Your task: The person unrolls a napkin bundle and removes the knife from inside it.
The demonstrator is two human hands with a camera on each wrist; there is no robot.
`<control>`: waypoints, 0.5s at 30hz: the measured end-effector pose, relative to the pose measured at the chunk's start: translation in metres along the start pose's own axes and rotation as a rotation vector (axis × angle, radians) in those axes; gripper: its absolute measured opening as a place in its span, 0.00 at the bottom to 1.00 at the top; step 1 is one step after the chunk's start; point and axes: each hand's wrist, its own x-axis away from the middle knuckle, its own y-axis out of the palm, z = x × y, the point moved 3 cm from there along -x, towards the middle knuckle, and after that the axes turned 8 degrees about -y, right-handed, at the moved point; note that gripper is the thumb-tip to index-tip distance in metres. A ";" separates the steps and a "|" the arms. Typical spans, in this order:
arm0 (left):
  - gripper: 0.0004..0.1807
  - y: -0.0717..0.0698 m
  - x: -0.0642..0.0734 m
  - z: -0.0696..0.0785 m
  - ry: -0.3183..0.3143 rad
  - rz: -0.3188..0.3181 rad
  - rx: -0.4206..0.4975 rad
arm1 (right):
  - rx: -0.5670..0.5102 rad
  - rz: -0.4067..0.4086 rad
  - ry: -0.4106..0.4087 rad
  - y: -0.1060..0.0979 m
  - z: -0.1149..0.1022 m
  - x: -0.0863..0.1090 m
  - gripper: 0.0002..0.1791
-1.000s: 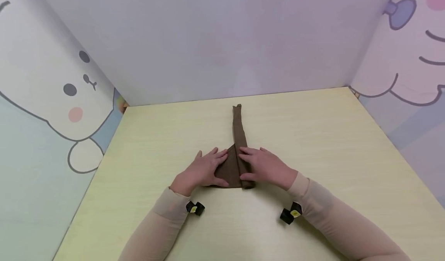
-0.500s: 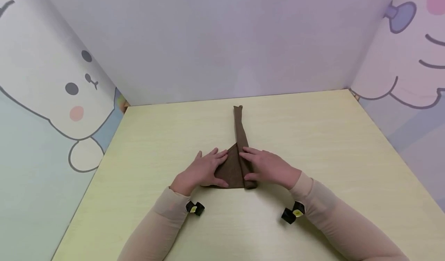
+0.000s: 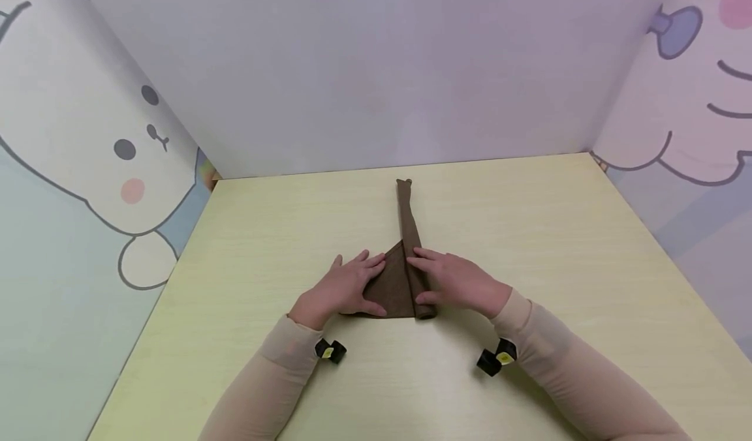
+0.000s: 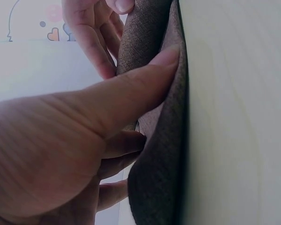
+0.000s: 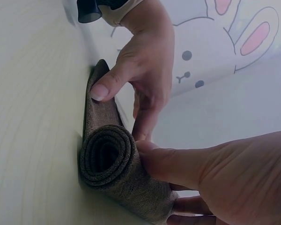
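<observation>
A brown cloth (image 3: 390, 289) lies on the table, partly rolled up. Its left part is a flat, slanted flap, while the right part forms a long roll (image 3: 405, 212) pointing away from me. My left hand (image 3: 337, 289) rests on the flap with fingers spread, its thumb near the front edge. Over the roll's near half lies my right hand (image 3: 464, 284), fingertips and thumb touching its top. Coiled layers show at the roll's near end (image 5: 105, 157) in the right wrist view. A slightly raised cloth edge (image 4: 154, 187) appears in the left wrist view.
The pale wooden table (image 3: 529, 219) meets a plain back wall (image 3: 376, 69). Side walls with cartoon animals, such as the left wall (image 3: 70, 95), flank it. Small black devices sit at the left wrist (image 3: 331, 351) and right wrist (image 3: 497, 357).
My right hand and the roll have shifted slightly right, and a little more flat cloth shows between the hands. My left hand stays in place. The head view has tilted slightly.
</observation>
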 end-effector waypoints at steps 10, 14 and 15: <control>0.54 -0.001 0.000 0.001 -0.001 0.002 0.004 | -0.010 -0.015 0.021 -0.001 -0.001 0.001 0.43; 0.54 -0.001 0.000 0.001 -0.003 0.002 -0.002 | -0.013 -0.015 0.021 -0.001 -0.001 0.001 0.43; 0.54 0.000 0.000 0.000 -0.003 0.002 -0.001 | -0.013 -0.015 0.020 -0.001 -0.001 0.001 0.43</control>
